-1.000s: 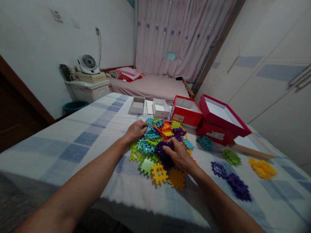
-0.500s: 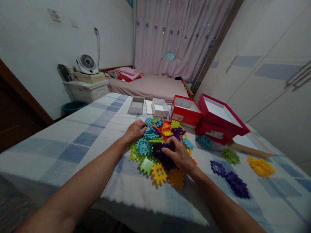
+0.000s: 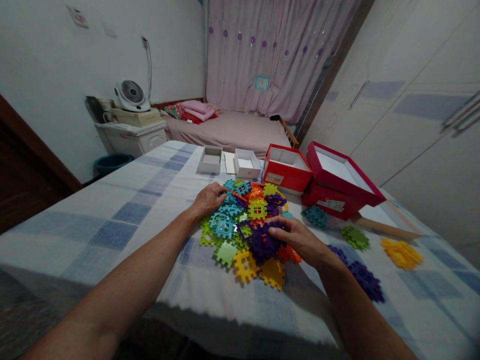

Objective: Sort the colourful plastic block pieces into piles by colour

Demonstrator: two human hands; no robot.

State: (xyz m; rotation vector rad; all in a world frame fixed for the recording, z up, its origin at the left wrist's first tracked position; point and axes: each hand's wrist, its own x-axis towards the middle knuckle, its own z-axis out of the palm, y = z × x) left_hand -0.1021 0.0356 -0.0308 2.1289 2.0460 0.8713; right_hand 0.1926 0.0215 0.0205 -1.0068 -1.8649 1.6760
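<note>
A heap of colourful plastic interlocking blocks [image 3: 224,254], notched square tiles, lies on the table in front of me. At the heap's near right side, my right hand [image 3: 300,240] grips dark purple interlocking blocks [image 3: 264,242] between thumb and fingers; how many it holds is hard to tell. My left hand [image 3: 207,200] rests against the left edge, its fingers slightly apart and touching teal blocks [image 3: 224,225], with the fingertips partly hidden. A yellow-green windowed block [image 3: 257,209] lies on top. Yellow blocks [image 3: 245,266] sit at the near edge.
Sorted groups lie to the right: purple blocks [image 3: 365,281], yellow blocks [image 3: 402,253], a green stack [image 3: 355,237] and a teal stack [image 3: 315,216]. Behind the heap stand small white boxes [image 3: 247,172], a red box [image 3: 287,180] and a crimson box [image 3: 330,200]. A checked cloth [image 3: 127,260] covers the table.
My right hand has shifted right with purple blocks, uncovering the yellow-green windowed block and orange pieces. My left hand stays at the heap's left edge. The view has tilted slightly.
</note>
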